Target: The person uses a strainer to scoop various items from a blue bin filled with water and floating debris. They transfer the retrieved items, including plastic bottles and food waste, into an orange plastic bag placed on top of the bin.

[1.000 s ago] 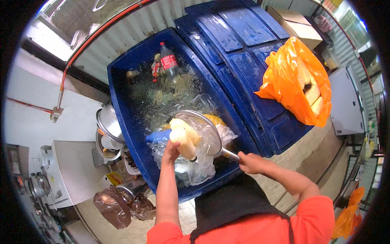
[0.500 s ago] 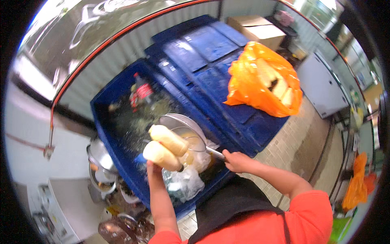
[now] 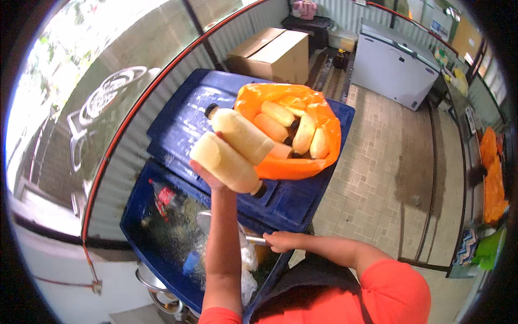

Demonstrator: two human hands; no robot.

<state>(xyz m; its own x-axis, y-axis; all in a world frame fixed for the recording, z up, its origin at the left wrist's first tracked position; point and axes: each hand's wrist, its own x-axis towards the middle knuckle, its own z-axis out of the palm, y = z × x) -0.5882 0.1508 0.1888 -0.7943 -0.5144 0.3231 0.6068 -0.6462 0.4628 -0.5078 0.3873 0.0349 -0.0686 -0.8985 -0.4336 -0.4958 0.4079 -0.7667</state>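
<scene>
My left hand (image 3: 206,174) is closed around two plastic bottles of pale yellow liquid with black caps, a farther bottle (image 3: 244,136) and a nearer bottle (image 3: 224,162). They are lifted over the blue lid (image 3: 186,105), beside an open orange plastic bag (image 3: 286,170). Several similar bottles (image 3: 305,135) lie in the bag. My right hand (image 3: 279,241) grips the handle of a metal strainer (image 3: 203,220), held over the open blue tub (image 3: 141,229). My left forearm hides much of the strainer's bowl.
Inside the tub are murky water, a red-labelled soda bottle (image 3: 168,195), a blue object (image 3: 191,263) and clear plastic bags (image 3: 248,286). A cardboard box (image 3: 278,56) stands behind the lid. A white chest freezer (image 3: 394,70) stands on the tiled floor (image 3: 372,140). Metal pots (image 3: 151,275) sit left of the tub.
My left hand has carried the two bottles from above the tub up and away, to beside the orange bag. My view has shifted toward the lid. The right hand still grips the strainer.
</scene>
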